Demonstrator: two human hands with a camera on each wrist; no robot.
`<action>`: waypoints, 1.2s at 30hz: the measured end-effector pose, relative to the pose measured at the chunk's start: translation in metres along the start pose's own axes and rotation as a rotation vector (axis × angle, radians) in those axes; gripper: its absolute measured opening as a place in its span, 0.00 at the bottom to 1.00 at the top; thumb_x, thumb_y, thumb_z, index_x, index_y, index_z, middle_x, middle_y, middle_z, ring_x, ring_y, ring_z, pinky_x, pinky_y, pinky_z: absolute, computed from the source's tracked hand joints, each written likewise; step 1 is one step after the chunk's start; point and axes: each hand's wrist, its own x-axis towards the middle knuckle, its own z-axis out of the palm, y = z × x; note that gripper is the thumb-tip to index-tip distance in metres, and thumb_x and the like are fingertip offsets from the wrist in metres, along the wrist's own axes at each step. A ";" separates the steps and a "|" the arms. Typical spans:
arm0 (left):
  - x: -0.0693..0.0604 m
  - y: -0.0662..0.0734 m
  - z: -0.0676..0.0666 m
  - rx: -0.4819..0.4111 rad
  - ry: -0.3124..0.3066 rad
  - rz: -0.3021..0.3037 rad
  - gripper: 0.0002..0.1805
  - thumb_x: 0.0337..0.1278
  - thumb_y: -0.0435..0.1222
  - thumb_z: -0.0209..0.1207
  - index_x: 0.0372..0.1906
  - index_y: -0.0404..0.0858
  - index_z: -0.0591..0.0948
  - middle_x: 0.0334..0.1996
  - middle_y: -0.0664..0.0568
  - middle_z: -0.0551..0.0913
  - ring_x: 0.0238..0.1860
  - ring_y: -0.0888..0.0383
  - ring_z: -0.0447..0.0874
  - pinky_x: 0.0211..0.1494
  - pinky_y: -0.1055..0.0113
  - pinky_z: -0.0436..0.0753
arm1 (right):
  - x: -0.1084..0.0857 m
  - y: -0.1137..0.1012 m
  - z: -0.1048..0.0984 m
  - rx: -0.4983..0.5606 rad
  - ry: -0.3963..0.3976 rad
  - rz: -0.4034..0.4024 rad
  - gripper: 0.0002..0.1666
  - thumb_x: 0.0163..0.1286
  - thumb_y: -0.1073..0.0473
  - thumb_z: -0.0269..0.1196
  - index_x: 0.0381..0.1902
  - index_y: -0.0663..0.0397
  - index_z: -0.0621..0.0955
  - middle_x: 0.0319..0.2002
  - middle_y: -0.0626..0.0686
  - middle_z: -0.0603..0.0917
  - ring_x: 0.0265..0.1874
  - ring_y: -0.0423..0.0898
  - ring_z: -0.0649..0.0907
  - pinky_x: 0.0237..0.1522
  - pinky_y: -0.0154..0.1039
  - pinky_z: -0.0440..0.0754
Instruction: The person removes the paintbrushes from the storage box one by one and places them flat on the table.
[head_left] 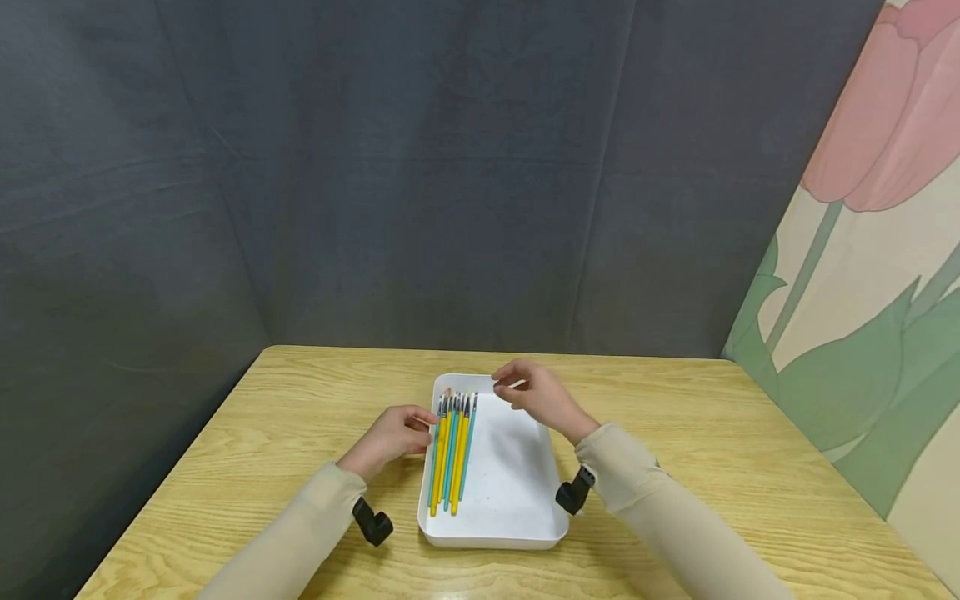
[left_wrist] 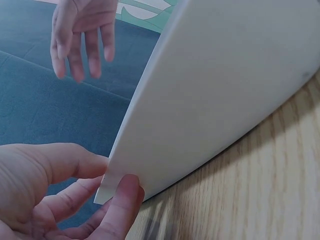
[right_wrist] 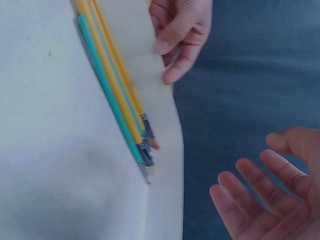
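A white rectangular tray (head_left: 517, 492) stands on the table. Along its left side lies a bundle of several paintbrushes (head_left: 453, 458) with yellow and teal handles, bristles pointing to the far end; the right wrist view shows the brushes (right_wrist: 115, 95) from above. My left hand (head_left: 397, 433) is at the tray's left rim. In the left wrist view, the fingers of that hand (left_wrist: 75, 195) pinch the edge of the tray wall (left_wrist: 200, 100). Over the far right part of the tray is my right hand (head_left: 536, 396), fingers loosely bent and holding nothing; its spread fingers (right_wrist: 250, 192) show in the right wrist view.
Beneath the tray is a light wood-grain table (head_left: 322, 400). A dark grey cloth (head_left: 420, 183) hangs behind and to the left. On the right stands a wall (head_left: 862, 275) painted with a pink tulip and green leaves.
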 end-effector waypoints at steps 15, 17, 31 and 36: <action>0.001 -0.001 -0.001 -0.003 -0.006 -0.005 0.15 0.53 0.23 0.59 0.48 0.30 0.80 0.36 0.44 0.77 0.32 0.55 0.76 0.38 0.66 0.82 | 0.019 0.012 0.032 0.130 -0.117 0.155 0.13 0.64 0.65 0.65 0.46 0.63 0.81 0.38 0.54 0.81 0.35 0.43 0.81 0.39 0.44 0.86; 0.001 0.000 -0.001 -0.003 -0.006 -0.008 0.15 0.53 0.23 0.59 0.48 0.30 0.80 0.36 0.44 0.77 0.32 0.56 0.76 0.38 0.66 0.82 | 0.020 0.013 0.035 0.136 -0.124 0.171 0.12 0.63 0.66 0.65 0.45 0.63 0.80 0.38 0.54 0.81 0.34 0.43 0.82 0.39 0.44 0.86; 0.001 0.000 -0.001 -0.004 -0.012 -0.021 0.15 0.53 0.23 0.60 0.49 0.30 0.80 0.37 0.44 0.77 0.33 0.55 0.76 0.38 0.66 0.82 | 0.026 0.021 0.053 0.116 -0.172 0.291 0.12 0.62 0.65 0.66 0.43 0.63 0.79 0.32 0.53 0.82 0.31 0.47 0.82 0.34 0.39 0.86; 0.000 0.001 -0.002 0.010 -0.013 -0.023 0.16 0.54 0.24 0.60 0.49 0.31 0.79 0.37 0.44 0.77 0.34 0.55 0.76 0.39 0.65 0.83 | 0.027 0.020 0.057 0.078 -0.164 0.312 0.11 0.61 0.66 0.66 0.42 0.62 0.80 0.32 0.53 0.82 0.29 0.45 0.81 0.33 0.37 0.85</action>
